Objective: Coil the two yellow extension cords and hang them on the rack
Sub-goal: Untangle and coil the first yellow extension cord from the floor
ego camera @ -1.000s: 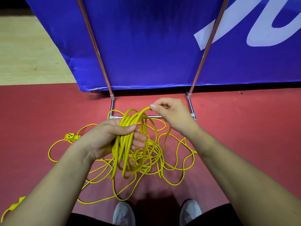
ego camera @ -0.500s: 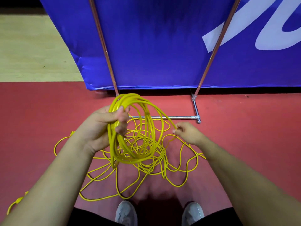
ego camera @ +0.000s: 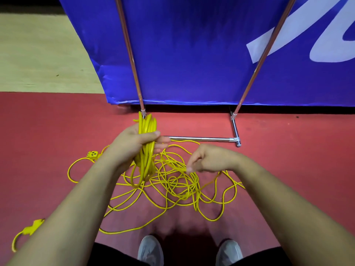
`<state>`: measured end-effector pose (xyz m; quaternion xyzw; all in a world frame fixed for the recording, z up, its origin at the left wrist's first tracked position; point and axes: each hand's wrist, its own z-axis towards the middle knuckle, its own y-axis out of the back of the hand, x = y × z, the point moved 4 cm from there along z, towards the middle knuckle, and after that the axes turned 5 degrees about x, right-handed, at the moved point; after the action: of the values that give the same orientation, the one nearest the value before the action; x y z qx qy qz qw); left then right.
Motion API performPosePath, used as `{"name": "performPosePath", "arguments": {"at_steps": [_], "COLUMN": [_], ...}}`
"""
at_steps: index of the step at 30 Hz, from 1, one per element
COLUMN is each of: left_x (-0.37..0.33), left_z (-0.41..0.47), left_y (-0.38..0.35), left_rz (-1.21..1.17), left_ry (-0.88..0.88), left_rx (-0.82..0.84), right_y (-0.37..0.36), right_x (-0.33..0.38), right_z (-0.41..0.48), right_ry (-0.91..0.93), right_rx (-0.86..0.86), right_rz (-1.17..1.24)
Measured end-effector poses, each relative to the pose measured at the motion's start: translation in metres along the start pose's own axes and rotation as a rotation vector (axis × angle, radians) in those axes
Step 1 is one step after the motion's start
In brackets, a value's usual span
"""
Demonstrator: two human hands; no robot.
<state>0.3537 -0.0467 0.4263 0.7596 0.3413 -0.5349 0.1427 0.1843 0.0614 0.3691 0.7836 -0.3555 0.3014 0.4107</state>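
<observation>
No readable text, only cropped white lettering (ego camera: 326, 51) on the blue banner (ego camera: 192, 54), illegible

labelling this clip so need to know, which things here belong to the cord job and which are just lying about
Job: bundled yellow cord coil, gripped by left hand; loose yellow cord tangle, one strand pinched by right hand; chrome tube rack.
Just there: large blue banner; grey shoes.
</observation>
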Motion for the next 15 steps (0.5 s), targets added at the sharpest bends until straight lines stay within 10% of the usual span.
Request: {"name": "performPosePath", "arguments": {"at_steps": [3,7,15], "left_x": [0.006,0.001,-0.011], "left_z": [-0.004,-0.012,-0.018], "left_y": [-0.014,-0.025,-0.015], "left_rz": [0.144,0.089,-0.169], "left_ry": [0.054,0.051,0.011], "left_rx": [0.157,0.307,0.325], "right_y": [0.002,0.027,0.031], "right_x": [0.042,0.046,-0.049], "right_z": [-0.015,-0.018,-0.018], "right_ry": [0.145,0.289,0.134], "right_rx": [0.13,-0.171,-0.366], "right_rz": [0.226,0.511,0.577]}}
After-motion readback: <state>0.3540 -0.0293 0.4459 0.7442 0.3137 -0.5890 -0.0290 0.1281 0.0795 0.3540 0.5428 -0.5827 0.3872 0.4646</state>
